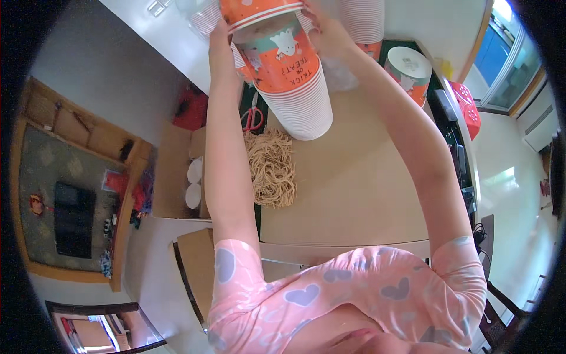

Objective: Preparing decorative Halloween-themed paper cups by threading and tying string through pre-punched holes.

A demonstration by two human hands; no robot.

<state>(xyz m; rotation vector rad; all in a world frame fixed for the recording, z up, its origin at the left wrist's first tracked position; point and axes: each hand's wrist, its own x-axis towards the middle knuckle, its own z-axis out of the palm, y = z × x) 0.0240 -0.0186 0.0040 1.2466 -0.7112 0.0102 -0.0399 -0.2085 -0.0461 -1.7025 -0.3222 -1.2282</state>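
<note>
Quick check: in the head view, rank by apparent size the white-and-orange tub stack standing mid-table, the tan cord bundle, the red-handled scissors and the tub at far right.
1. tub stack
2. cord bundle
3. far-right tub
4. scissors, partly hidden

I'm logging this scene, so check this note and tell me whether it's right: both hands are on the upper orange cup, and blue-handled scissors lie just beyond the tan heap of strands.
One error: the scissors have red handles, not blue, as the head view shows. They do lie just beyond the tan heap of strands, and both hands are on the upper orange cup.
</note>
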